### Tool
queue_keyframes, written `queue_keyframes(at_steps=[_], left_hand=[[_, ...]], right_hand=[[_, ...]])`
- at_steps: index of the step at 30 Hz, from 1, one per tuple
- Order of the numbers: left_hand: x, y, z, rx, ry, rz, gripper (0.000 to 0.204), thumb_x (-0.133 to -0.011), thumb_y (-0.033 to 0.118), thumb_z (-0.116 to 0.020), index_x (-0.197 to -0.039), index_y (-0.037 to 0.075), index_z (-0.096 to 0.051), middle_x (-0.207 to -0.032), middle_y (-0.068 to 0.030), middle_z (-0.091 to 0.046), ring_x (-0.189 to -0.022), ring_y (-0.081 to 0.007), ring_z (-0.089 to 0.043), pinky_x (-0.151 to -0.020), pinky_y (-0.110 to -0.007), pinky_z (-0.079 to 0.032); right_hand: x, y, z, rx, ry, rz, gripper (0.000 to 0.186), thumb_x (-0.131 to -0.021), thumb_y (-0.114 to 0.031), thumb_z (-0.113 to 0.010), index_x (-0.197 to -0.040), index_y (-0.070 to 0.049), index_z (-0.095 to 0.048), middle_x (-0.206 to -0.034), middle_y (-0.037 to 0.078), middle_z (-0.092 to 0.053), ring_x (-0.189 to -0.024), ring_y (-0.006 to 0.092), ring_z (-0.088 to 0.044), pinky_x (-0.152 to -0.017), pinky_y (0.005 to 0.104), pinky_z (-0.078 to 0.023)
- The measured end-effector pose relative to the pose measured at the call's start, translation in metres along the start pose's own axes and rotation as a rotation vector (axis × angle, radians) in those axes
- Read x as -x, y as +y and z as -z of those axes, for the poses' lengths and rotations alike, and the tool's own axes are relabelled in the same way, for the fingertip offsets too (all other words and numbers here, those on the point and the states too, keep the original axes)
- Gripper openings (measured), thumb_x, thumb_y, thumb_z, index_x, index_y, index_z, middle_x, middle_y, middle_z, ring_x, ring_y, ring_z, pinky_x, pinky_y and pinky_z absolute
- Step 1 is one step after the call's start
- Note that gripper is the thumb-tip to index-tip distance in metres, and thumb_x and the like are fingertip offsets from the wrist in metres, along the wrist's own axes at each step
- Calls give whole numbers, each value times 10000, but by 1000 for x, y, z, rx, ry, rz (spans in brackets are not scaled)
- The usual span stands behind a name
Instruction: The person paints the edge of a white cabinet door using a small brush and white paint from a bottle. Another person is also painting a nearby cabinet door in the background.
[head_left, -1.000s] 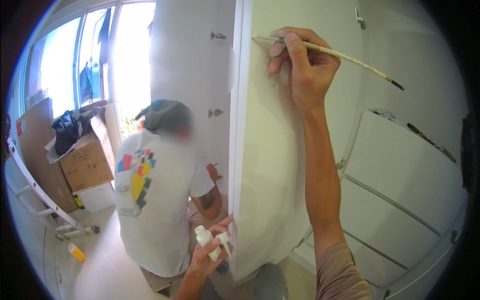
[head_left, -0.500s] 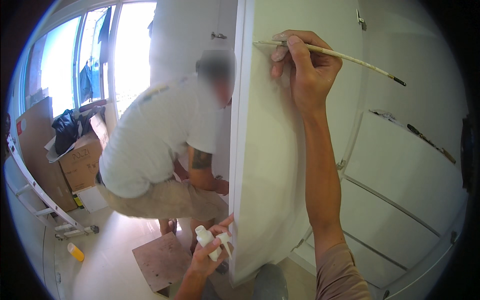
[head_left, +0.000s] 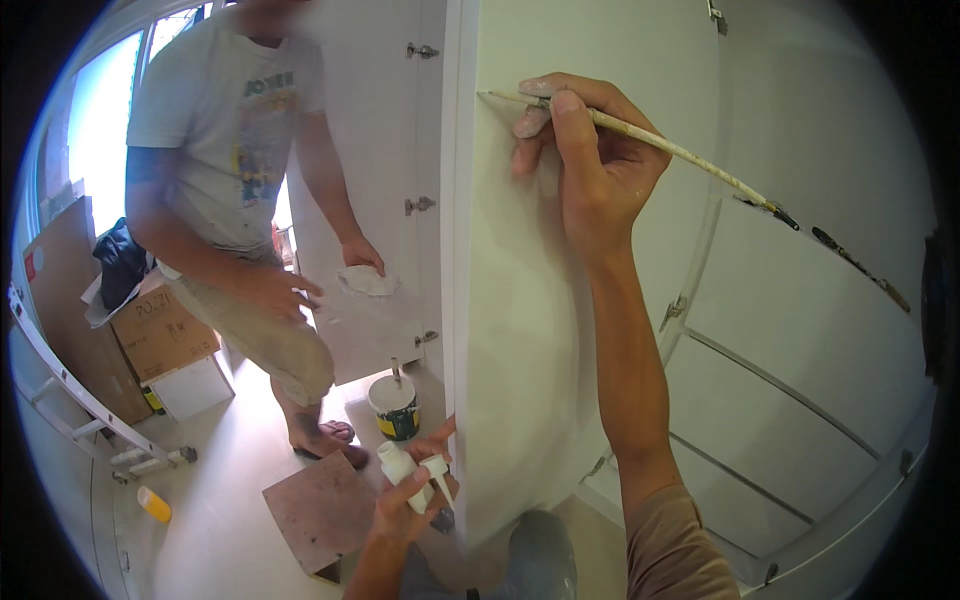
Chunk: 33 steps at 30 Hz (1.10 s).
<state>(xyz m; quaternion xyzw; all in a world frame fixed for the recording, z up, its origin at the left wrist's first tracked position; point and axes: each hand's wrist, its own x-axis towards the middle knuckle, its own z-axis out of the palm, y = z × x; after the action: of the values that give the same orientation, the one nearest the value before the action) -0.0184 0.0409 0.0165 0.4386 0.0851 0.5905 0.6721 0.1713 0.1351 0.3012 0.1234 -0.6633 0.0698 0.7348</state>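
Brushing along the door point(head_left: 530, 350) seems in hand: right hand point(head_left: 602, 150) pinches brush point(head_left: 685, 155); left hand point(head_left: 408, 500) curls closed around bottle point(head_left: 397, 462) and cap point(head_left: 435, 466). The next stroke likely needs steadiness.

Door panel point(head_left: 530, 350) separates left fingers point(head_left: 410, 488) from right fingers point(head_left: 574, 130); open air below paintbrush handle point(head_left: 700, 163).

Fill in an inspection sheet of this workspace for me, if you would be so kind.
Surface: tall white door panel, upright.
Things: slim cream-handled brush, tip at the panel's left edge; small white plastic bottle; pointed white plastic nozzle.
Clutter: brown cardboard box, orange cylinder on the floor, round white bucket.
Grip: right hand holds brush; left hand holds bottle and nozzle.
Cables: nothing seen.
Surroundings: co-worker in white shirt, silver metal ladder.
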Motion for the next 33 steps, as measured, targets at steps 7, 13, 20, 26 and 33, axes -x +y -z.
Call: queue_keyframes(at_steps=[7,13,20,26,33], left_hand=[[8,-1,1,-30,-1,8,307,-885,262,-592,-1068,20,-545,-1540,-166,-322,-451,-84,-456,-537,-291,-319],[-2,-4,1,1,6,0,304,-862,244,-622,-1043,7,-564,-1534,-196,-303,-457,-94,-476,-509,-275,-335],[2,-8,-2,79,35,0,304,-829,212,-663,-1013,-16,-580,-1524,-223,-285,-475,-114,-504,-477,-244,-388],[-4,-9,-3,93,34,9,294,-836,209,-658,-1014,-10,-573,-1530,-207,-280,-513,-111,-512,-500,-249,-386],[-2,-8,-7,86,47,17,271,-845,197,-653,-1009,-2,-570,-1527,-189,-292,-529,-110,-493,-505,-252,-373]], right_hand=[[9,-10,-5,-3,18,-76,115,-901,-31,-602,-860,52,-671,-636,85,-623,-490,130,-582,-437,243,-476],[8,-5,2,89,-48,-10,172,-929,-32,-545,-897,74,-676,-687,121,-653,-468,141,-575,-435,250,-463],[12,-6,2,-6,13,7,115,-876,-16,-593,-811,49,-661,-605,75,-603,-465,123,-567,-418,244,-450],[10,-8,6,-10,-15,-19,120,-864,8,-568,-789,45,-654,-568,61,-584,-450,115,-553,-411,245,-442],[14,-10,10,17,-25,-50,123,-871,0,-566,-810,51,-660,-573,66,-591,-456,118,-558,-423,242,-449]])
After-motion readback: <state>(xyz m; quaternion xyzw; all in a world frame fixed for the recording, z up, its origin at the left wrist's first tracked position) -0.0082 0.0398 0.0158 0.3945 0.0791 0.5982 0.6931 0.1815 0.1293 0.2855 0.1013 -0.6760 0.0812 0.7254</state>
